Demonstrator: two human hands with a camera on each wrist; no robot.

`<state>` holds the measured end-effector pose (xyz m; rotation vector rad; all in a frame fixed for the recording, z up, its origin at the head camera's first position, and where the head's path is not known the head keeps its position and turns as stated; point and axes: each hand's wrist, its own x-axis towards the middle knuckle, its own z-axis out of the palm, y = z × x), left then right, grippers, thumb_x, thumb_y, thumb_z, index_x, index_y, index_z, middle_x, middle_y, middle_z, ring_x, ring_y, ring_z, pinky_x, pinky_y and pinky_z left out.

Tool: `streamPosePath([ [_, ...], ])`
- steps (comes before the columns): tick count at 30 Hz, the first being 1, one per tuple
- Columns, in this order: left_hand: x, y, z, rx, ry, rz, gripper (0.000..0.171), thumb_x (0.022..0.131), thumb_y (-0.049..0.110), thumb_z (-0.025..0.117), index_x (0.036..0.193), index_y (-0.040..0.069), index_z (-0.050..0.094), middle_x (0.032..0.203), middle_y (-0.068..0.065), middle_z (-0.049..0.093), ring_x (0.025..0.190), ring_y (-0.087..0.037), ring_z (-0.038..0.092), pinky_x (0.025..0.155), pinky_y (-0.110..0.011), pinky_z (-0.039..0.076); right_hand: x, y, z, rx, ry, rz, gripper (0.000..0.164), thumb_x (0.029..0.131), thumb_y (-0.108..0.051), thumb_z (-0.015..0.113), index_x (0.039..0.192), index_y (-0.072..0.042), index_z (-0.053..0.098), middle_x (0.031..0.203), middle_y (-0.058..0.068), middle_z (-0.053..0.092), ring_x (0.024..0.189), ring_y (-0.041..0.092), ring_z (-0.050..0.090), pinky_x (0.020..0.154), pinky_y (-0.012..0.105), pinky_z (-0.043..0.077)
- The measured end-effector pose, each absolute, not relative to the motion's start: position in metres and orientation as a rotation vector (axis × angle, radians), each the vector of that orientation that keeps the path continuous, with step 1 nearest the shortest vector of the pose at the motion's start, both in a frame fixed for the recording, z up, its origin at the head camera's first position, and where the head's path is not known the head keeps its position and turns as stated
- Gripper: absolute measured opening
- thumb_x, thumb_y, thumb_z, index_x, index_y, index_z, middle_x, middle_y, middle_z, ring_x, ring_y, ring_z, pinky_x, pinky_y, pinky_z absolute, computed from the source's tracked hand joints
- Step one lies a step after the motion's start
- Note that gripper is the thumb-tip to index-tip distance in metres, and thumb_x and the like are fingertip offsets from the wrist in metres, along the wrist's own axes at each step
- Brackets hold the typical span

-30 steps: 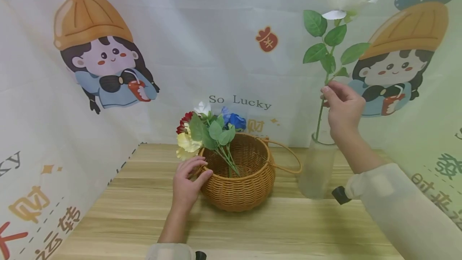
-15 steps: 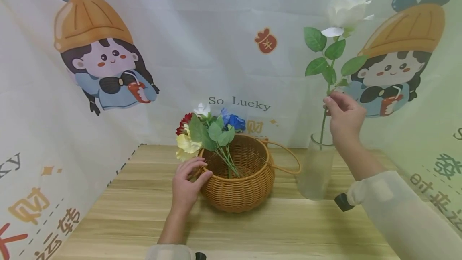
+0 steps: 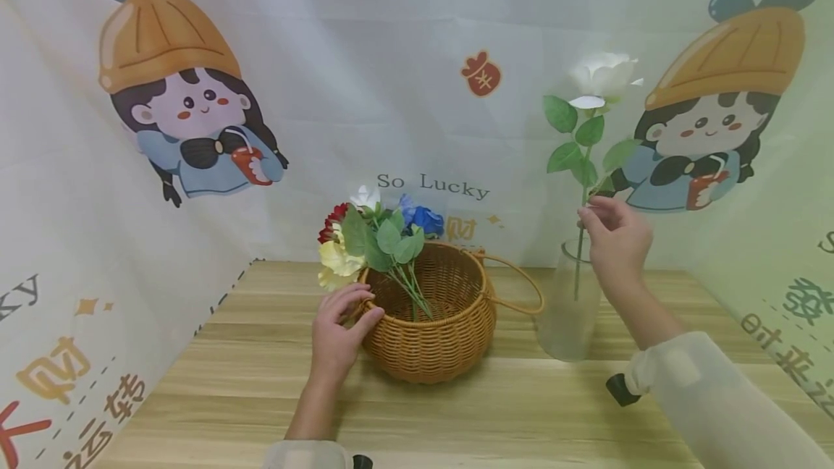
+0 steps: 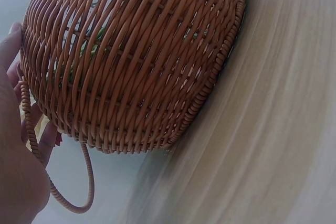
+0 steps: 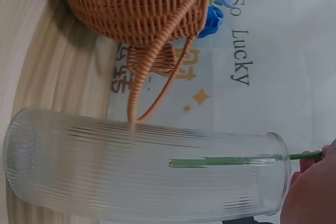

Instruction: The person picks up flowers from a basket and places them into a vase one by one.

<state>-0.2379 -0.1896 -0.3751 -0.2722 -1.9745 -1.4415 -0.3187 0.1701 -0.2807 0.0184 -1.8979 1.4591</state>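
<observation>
My right hand (image 3: 617, 241) pinches the green stem of a white artificial rose (image 3: 602, 78) between thumb and fingers. The stem's lower end (image 5: 210, 162) is inside a ribbed clear glass vase (image 5: 131, 177), with its tip about midway down and above the bottom. My left hand (image 3: 339, 335) grips the left rim of a round wicker basket (image 3: 430, 349), thumb on the near side, as the left wrist view also shows. Inside the basket leans a bunch of artificial flowers, with a yellow bloom (image 3: 340, 258), a red one (image 3: 332, 221), a white one (image 3: 366, 196) and blue ones (image 3: 426, 219).
The basket's looped handle (image 3: 521, 266) sticks out on its right toward the vase. Everything stands on a wood-grain table (image 3: 456, 425). A printed white cloth (image 3: 365, 78) with cartoon figures hangs close behind and along both sides.
My right hand has come down with the rose, and the stem has gone from the vase's mouth well into it. My left hand and the basket have stayed still.
</observation>
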Motion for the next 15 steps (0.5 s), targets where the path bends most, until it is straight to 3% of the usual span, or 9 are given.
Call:
streamPosePath([
  [6,-0.238,-0.19,-0.375,-0.266,-1.972,-1.451,0.024,0.076,0.003,0.081,0.097,-0.003,0.071,0.118,-0.013,0.066,0.113,-0.022,0.053,0.091,-0.036,0.05,-0.318,0.169,-0.291,0.048,-1.909,1.369,0.022,0.09,-0.009,0.069,0.109,0.001,0.064,0.097,0.015,0.072,0.071,-0.005,0.061,0.065,0.013,0.048],
  [15,-0.237,-0.189,-0.375,-0.263,-1.974,-1.449,0.025,0.076,0.003,0.082,0.097,-0.003,0.071,0.118,-0.014,0.065,0.113,-0.024,0.053,0.091,-0.038,0.05,-0.317,0.169,-0.306,0.077,-1.91,1.255,0.018,0.089,-0.003,0.068,0.104,0.003,0.06,0.096,0.013,0.069,0.072,-0.005,0.056,0.067,0.011,0.046],
])
